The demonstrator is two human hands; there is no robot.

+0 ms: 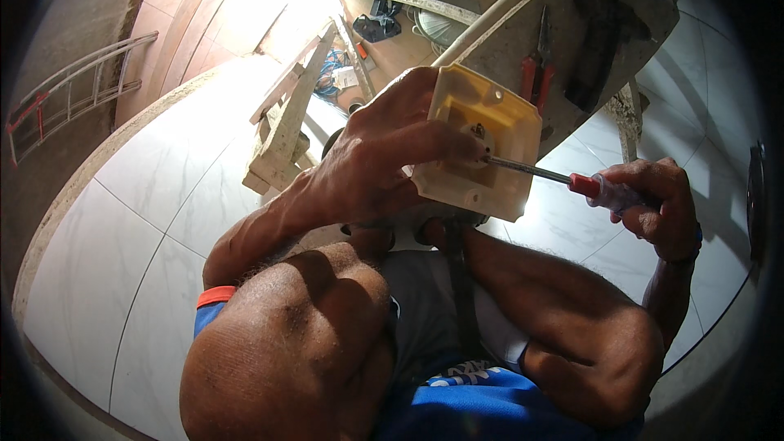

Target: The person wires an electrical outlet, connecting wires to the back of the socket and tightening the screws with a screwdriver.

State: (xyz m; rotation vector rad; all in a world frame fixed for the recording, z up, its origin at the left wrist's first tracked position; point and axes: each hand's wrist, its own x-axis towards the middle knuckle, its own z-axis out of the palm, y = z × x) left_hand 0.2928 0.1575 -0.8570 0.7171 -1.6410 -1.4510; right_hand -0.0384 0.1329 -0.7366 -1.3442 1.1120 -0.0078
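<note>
Firstly, at the far left a metal ladder (pixel 69 94) lies on the brown ground beside the white tiled floor (pixel 147 196). Closer to the middle, a rough wooden frame (pixel 286 122) stands on the tiles, and behind it some blue cable and small items lie in strong light — too bright to tell them apart.

The left hand (pixel 384 155) comes up from the lower edge and is closed around the left side of a yellow plastic box (pixel 478 143). Its fingers wrap the back edge, and 1 finger reaches across the open face, with its tip just beside a small metal screw fitting in the middle of the box. The box is held in the air in front of the person's chest, with its open side turned to the camera, tilted a little.

The thin metal shaft of a screwdriver (pixel 563 180) goes from the right into the box, and its tip touches that middle fitting. The right hand (pixel 657 204) is shut tightly around the red and clear handle.

Above the hands there is a dirty grey tabletop (pixel 506 41) — on it lie pliers with red handles (pixel 539 65) and, just beside them, a dark tool (pixel 596 49) which I cannot identify.
</note>
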